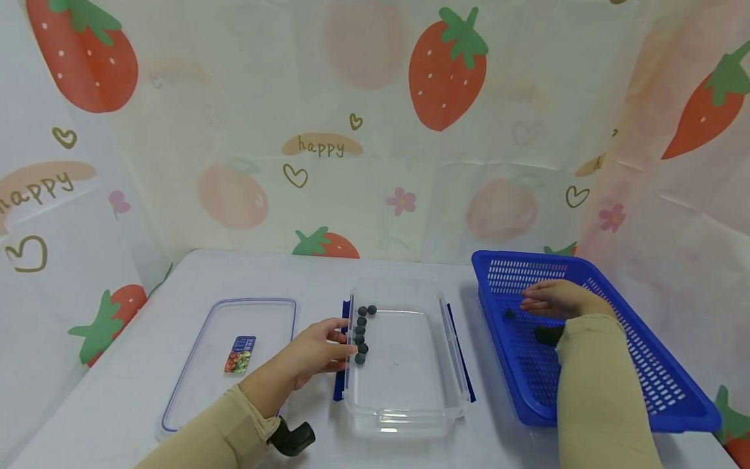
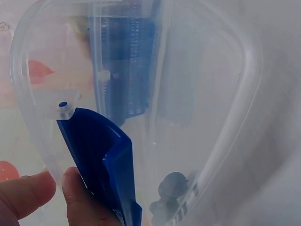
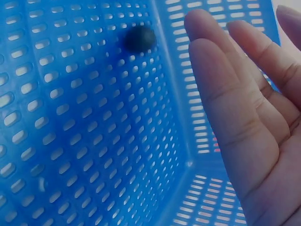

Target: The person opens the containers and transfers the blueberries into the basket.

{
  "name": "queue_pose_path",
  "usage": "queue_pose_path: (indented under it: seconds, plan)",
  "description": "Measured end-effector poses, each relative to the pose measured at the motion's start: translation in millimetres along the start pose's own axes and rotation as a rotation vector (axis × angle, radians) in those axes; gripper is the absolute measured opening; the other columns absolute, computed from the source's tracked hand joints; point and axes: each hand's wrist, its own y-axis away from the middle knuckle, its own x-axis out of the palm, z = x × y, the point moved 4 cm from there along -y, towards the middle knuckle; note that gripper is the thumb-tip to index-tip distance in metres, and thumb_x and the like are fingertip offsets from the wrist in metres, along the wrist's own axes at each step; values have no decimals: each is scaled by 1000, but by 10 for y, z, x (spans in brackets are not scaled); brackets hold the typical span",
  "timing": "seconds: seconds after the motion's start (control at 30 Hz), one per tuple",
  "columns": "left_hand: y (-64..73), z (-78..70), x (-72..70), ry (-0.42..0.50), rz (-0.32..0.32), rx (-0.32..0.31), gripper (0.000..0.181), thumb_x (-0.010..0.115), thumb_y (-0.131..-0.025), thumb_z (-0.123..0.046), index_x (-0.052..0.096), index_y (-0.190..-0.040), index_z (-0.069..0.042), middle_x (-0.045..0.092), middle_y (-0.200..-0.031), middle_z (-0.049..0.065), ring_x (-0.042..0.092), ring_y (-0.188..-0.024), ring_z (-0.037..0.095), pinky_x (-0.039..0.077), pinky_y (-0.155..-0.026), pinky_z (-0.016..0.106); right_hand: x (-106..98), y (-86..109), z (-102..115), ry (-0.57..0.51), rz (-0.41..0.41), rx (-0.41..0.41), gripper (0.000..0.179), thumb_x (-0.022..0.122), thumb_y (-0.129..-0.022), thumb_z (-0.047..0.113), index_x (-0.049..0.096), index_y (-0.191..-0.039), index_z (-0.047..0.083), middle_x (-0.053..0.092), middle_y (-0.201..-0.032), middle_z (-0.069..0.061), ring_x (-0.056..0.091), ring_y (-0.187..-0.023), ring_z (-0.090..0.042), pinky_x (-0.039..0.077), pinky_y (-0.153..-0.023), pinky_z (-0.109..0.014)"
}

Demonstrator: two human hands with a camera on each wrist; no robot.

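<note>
A clear plastic box (image 1: 404, 371) with blue side latches stands in the middle of the table. My left hand (image 1: 319, 348) grips its left wall beside the blue latch (image 2: 101, 155), with thumb and fingers on either side of the rim. Inside, several small dark balls (image 1: 361, 330) lie in an uneven line along that wall. My right hand (image 1: 562, 298) hovers within the blue perforated basket (image 1: 685, 410), fingers extended and holding nothing. One dark ball (image 3: 140, 39) lies on the basket floor, just past the right fingertips.
Left of the box lies a clear lid (image 1: 193, 365) with a blue edge. It bears a small colourful label (image 1: 239, 355). Behind the white table (image 1: 246, 277) hangs a strawberry-print sheet (image 1: 381, 195), which also runs along both sides.
</note>
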Motion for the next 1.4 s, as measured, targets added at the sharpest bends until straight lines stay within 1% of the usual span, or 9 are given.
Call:
queue_pose_path:
  seconds: [0.13,0.27,0.37,0.47,0.6,0.83,1.03,1.27,1.4]
  plan:
    - [0,3,-6,-5,1,3,59,66,-83,-9,40,-136,-9,48,-113,15,61,-87,22,55,-74,31,2,3,9,-7,9,1,21,42,-97,8,63,-95,7,66,-97,-10,64,-93,-20,44,-94,-40]
    - [-4,3,-7,-3,-1,3,60,66,-83,-9,40,-136,-9,48,-113,15,60,-88,23,55,-74,31,22,25,50,-3,22,-10,23,40,-98,7,62,-96,7,66,-98,-11,63,-94,-21,43,-95,-41]
    - [-3,1,-5,-5,-3,0,60,66,-83,-9,40,-136,-9,48,-113,15,60,-88,23,55,-74,31,32,34,90,1,25,-11,22,39,-98,8,61,-99,6,66,-97,-9,63,-95,-19,41,-96,-42]
    - [-2,-3,-4,-6,-3,-1,59,67,-83,-9,40,-136,-9,48,-112,15,61,-88,23,55,-74,31,37,31,144,11,13,-18,22,40,-98,9,57,-108,-1,66,-99,-9,63,-95,-18,42,-95,-41]
    - [-7,-4,-3,-5,-2,-1,59,67,-83,-10,40,-136,-9,48,-112,14,61,-86,21,55,-73,31,59,22,254,76,-14,-55,30,43,-97,11,47,-117,-11,63,-104,-13,63,-94,-18,46,-91,-37]
    - [-14,2,1,1,0,-3,59,66,-83,-9,40,-136,-9,48,-111,14,60,-86,22,55,-73,31,176,2,514,229,-46,-106,42,46,-96,18,39,-122,-15,59,-108,-16,61,-97,-20,49,-88,-32]
    - [-8,0,1,-5,-3,-2,59,66,-83,-10,40,-136,-9,48,-110,14,60,-86,21,55,-73,31,373,-50,751,257,-33,-174,47,47,-96,19,35,-125,-17,57,-105,-12,61,-93,-16,49,-87,-32]
    - [-7,5,-2,-5,0,0,59,66,-83,-10,40,-136,-9,47,-110,14,61,-88,23,55,-73,31,757,-120,986,295,-11,-210,42,46,-97,15,37,-124,-16,56,-108,-21,61,-95,-21,49,-88,-32]
    - [-13,10,-7,-3,0,4,59,66,-83,-9,40,-136,-9,47,-109,14,60,-88,23,55,-73,31,1009,-203,1071,330,4,-236,36,47,-96,13,44,-121,-12,54,-110,-25,62,-93,-19,49,-88,-34]
